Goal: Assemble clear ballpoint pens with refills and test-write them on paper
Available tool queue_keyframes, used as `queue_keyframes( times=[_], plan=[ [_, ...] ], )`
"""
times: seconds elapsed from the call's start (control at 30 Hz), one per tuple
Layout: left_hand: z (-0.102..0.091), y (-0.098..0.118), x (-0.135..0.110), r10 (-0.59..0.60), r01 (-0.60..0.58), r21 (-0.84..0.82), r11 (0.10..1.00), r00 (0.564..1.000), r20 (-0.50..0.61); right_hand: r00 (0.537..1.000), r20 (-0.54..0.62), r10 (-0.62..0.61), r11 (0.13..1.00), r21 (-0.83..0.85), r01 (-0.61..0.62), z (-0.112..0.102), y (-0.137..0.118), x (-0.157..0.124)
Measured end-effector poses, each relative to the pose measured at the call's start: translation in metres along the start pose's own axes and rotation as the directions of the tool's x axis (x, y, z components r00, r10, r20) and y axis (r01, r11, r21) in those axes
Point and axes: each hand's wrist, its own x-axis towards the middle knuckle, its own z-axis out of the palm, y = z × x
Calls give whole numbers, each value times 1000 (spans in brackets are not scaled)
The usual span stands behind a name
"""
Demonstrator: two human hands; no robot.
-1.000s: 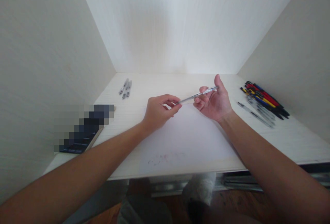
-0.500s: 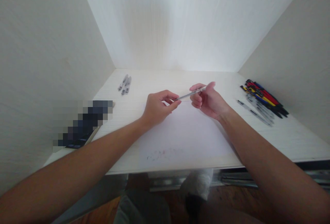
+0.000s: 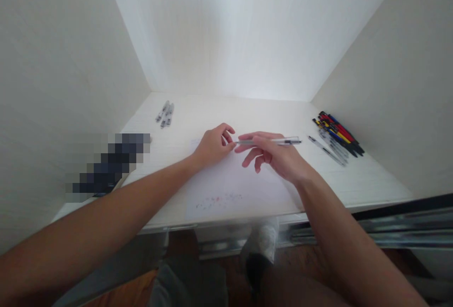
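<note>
In the head view, the right hand (image 3: 278,156) holds a clear pen (image 3: 286,142) over the middle of the surface (image 3: 244,109). Its grip is closed on the barrel between thumb and fingers, with the remaining fingers loosely bent below. The pen lies roughly level across the hand, its narrow end pointing left and its dark-tipped end, with the clip, sticking out to the right.

The left hand (image 3: 212,146) is just left of the pen's narrow end. Its grip is released, with a gap between the thumb and the bent fingers; whether the thumb touches the pen, I cannot tell.

Beneath both hands lies a white sheet of paper (image 3: 240,179), with small coloured marks (image 3: 217,199) towards its near edge. On the right of the surface is a pile of coloured pens (image 3: 339,132) in red, yellow, blue and black. Several transparent pens lie along its left side, and a single pen (image 3: 326,151) with a dark tip lies just left of those. At the far left sits a small cluster of clear pieces (image 3: 165,114) with dark parts. Nearer, at the left edge, is a dark object (image 3: 118,161) blurred into blocks.
</note>
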Motion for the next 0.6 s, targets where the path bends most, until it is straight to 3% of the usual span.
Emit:
queue_keyframes(
  times=[0.1, 0.2, 0.3, 0.4, 0.6],
  plan=[
    [1, -2, 1, 8, -8, 16, 1000, 1000, 18, 1000, -9, -21, 991, -131, 19, 26, 5, -25],
    [1, -5, 2, 31, -32, 52, 998, 999, 25, 999, 22, 47, 977, -210, -41, 42, 9, -42],
    [2, -6, 2, 47, -50, 69, 996, 998, 50, 988, 100, 119, 945, -318, -82, 48, 11, -49],
    [3, -5, 2, 50, -57, 92, 994, 996, 77, 987, 142, 73, 910, -414, -8, 50, 16, -51],
    [3, -4, 2, 49, -59, 119, 991, 995, 87, 998, 56, -33, 867, -494, 57, 51, 26, -54]
  ],
)
